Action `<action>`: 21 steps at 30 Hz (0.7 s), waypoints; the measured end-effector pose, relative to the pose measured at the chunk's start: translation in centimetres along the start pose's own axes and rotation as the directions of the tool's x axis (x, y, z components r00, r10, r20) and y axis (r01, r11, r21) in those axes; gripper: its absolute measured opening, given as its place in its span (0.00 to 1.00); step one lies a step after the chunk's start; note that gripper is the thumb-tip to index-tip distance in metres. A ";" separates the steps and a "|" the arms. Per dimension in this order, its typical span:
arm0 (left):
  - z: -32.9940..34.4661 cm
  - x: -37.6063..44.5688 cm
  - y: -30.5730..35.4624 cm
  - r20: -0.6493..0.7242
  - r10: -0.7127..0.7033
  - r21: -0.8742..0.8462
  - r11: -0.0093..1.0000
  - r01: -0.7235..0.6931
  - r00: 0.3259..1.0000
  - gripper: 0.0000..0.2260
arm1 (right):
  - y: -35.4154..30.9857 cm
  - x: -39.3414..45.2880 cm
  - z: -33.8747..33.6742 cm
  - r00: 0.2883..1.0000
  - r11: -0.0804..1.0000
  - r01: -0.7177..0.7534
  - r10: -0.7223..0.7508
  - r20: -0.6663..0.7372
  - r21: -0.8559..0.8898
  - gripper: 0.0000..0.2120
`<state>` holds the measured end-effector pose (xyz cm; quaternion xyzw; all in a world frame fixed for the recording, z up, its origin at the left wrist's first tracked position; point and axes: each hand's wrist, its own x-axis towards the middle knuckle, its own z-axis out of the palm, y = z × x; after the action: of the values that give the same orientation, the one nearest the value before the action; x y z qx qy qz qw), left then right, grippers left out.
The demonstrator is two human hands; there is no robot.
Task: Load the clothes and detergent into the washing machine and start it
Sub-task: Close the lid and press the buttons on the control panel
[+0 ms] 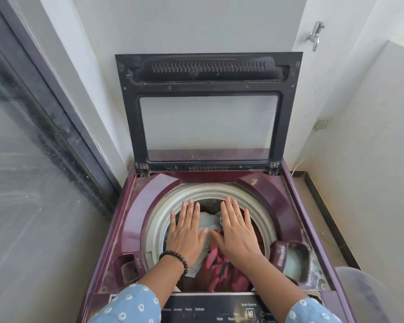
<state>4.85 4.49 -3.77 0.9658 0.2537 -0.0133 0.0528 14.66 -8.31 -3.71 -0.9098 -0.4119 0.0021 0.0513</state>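
1. Glass of a sliding door fills the left of the frame, dusty and closed.
2. Maroon top-loading washing machine sits at lower centre, its lid raised upright against the wall.
3. Left hand, wearing a bead bracelet, lies flat, fingers spread, palm down over the drum opening at centre.
4. Clothes are inside the drum: a pale grey piece between the hands, a pink and red piece nearer the bottom edge. Judged soft, light and compressible; best gathered in loose bunches or pushed down with flat palms, not pinched by an edge.
5. Right hand is likewise flat and spread, palm down, gripping nothing. Whether either palm touches the fabric cannot be told.
6. Detergent compartment at right of the drum looks open; no detergent container is seen.
7. Control panel runs along the bottom edge, untouched.
8. Wall tap at upper right.
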 end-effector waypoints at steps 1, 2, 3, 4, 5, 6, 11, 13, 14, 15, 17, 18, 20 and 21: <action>0.0 0.1 -0.5 0.004 -0.002 0.005 1.000 0.001 1.000 0.31 | -0.4 0.3 0.2 1.000 1.000 0.001 -0.001 0.006 0.002 0.38; 0.0 0.2 -0.8 0.017 -0.004 0.005 1.000 0.004 1.000 0.30 | -0.6 0.4 0.3 1.000 1.000 0.002 -0.002 0.014 0.002 0.37; -0.2 0.4 -1.1 0.008 -0.002 0.009 1.000 0.002 1.000 0.29 | -0.9 0.8 0.3 1.000 1.000 0.003 -0.004 0.024 0.005 0.37; -0.5 0.5 -1.3 0.010 0.003 0.002 1.000 -0.003 1.000 0.29 | -1.1 1.1 0.2 1.000 1.000 0.006 -0.006 0.026 0.009 0.37; -1.0 0.9 -1.7 -0.014 0.010 0.009 1.000 -0.010 1.000 0.29 | -1.3 1.6 0.1 1.000 1.000 0.015 -0.015 0.017 0.010 0.37; -1.5 1.4 -2.0 -0.042 0.015 0.018 1.000 -0.015 0.999 0.29 | -1.3 2.2 -0.2 1.000 1.000 0.025 -0.025 0.004 0.008 0.37; -5.0 6.7 -3.3 -0.110 -0.001 0.073 0.997 0.009 0.994 0.31 | -0.9 7.2 -3.6 0.988 0.996 0.094 -0.093 -0.124 0.000 0.36; -7.9 9.0 -3.6 -0.164 0.036 0.100 0.995 -0.019 0.986 0.34 | -0.6 9.6 -6.4 0.976 0.991 0.131 -0.129 -0.174 0.001 0.39; -9.3 10.1 -3.6 -0.188 0.045 0.085 0.996 -0.029 0.981 0.34 | -0.5 10.8 -7.8 0.971 0.989 0.147 -0.145 -0.188 -0.005 0.40; -10.8 11.3 -3.5 -0.225 0.057 0.074 0.996 -0.041 0.973 0.33 | -0.3 12.1 -9.3 0.968 0.987 0.158 -0.155 -0.199 -0.005 0.40; -14.1 13.1 -3.1 -0.307 0.083 0.070 0.995 -0.064 0.948 0.32 | -0.1 14.6 -12.1 0.957 0.984 0.175 -0.174 -0.234 -0.016 0.40; -15.5 14.2 -3.0 -0.334 0.101 0.070 0.994 -0.083 0.937 0.31 | 0.1 15.9 -13.3 0.952 0.984 0.176 -0.179 -0.250 -0.035 0.40; -18.4 16.1 -2.8 -0.383 0.148 0.087 0.988 -0.124 0.912 0.30 | 0.5 18.5 -15.5 0.934 0.982 0.169 -0.188 -0.305 -0.088 0.40; -19.8 16.9 -2.7 -0.405 0.181 0.116 0.982 -0.146 0.896 0.30 | 0.8 19.6 -16.7 0.921 0.981 0.161 -0.189 -0.341 -0.110 0.40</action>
<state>18.27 17.21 14.73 0.9659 0.1762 0.1854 -0.0410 28.98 4.39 13.60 -0.8564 -0.4757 -0.1807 0.0872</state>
